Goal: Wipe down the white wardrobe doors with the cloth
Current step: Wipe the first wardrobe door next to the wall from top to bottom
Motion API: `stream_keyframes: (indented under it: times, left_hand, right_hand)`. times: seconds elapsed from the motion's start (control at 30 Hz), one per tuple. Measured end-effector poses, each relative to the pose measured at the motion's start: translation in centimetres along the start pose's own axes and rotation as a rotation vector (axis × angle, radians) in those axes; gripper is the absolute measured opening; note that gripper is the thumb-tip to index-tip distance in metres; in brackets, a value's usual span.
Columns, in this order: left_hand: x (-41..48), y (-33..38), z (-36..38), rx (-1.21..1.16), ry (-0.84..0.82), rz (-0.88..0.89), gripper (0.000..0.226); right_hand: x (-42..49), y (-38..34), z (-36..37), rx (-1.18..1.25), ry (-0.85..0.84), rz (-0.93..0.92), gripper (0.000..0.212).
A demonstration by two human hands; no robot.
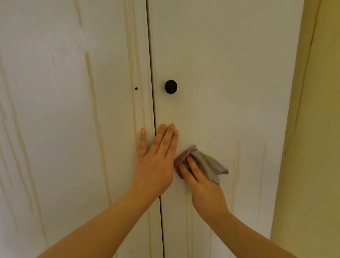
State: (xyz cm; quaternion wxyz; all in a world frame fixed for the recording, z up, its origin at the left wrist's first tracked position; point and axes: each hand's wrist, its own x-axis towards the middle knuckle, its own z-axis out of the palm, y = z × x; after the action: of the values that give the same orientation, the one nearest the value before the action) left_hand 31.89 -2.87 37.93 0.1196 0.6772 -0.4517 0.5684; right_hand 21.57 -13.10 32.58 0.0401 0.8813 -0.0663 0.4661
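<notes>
While against door (231, 59), cloth (209, 163) in hand (208, 194)

I am in a room of a home: white wood-grain wardrobe doors (57, 98) with a round black knob (170, 86) stand before me, beside a pale yellow wall (333, 132).

left door (59, 119): left of seam (150, 68)
right door (231, 59): right of seam, wall (333, 132) beside it on the right
knob (170, 86): on right door, near seam
hole (136, 88): on left door, level with knob
left hand (156, 164): below knob, flat across seam
right hand (204, 188): on right door, just right of and below left hand
cloth (208, 162): held by right hand against right door
</notes>
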Motion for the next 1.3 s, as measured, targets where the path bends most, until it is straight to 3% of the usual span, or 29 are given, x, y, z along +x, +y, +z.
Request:
stream_keyframes:
  times: [0.07,0.17,0.27,0.4,0.57,0.73,0.93,1.1,1.3]
  left_hand:
    - [-0.1,0.3,0.0,0.019,0.005,-0.012,0.052]
    - [-0.2,1.2,0.0,0.04,0.003,-0.029,0.053]
    - [-0.6,2.2,0.1,0.046,-0.028,-0.013,0.053]
    - [-1.1,2.9,0.5,0.062,-0.069,0.033,0.055]
    - [-0.7,3.4,0.8,0.058,-0.088,0.107,0.055]
    - [1.0,4.8,0.8,0.034,-0.081,0.149,0.057]
    - [2.6,6.4,1.7,0.02,-0.11,0.191,0.057]
    - [3.4,7.7,2.8,0.022,-0.11,0.209,0.058]
    - [3.0,10.1,4.2,0.042,-0.146,0.281,0.053]
  right_hand:
    - [0.4,1.1,-0.4,-0.075,0.012,-0.031,0.054]
    - [3.4,1.4,-2.0,-0.07,0.076,0.063,0.055]
    - [2.5,1.8,-1.4,-0.017,0.124,0.068,0.067]
    - [-0.6,3.0,-1.2,-0.037,0.036,0.02,0.055]
    - [4.0,5.1,-3.0,-0.023,0.098,0.242,0.058]
    - [-1.6,5.6,-2.0,0.0,-0.019,0.232,0.073]
    - [3.1,9.9,-4.9,0.13,0.054,0.439,0.057]
    - [-1.6,8.5,-2.9,0.191,-0.009,0.436,0.056]
    - [1.8,12.8,-4.2,0.276,0.049,0.468,0.051]
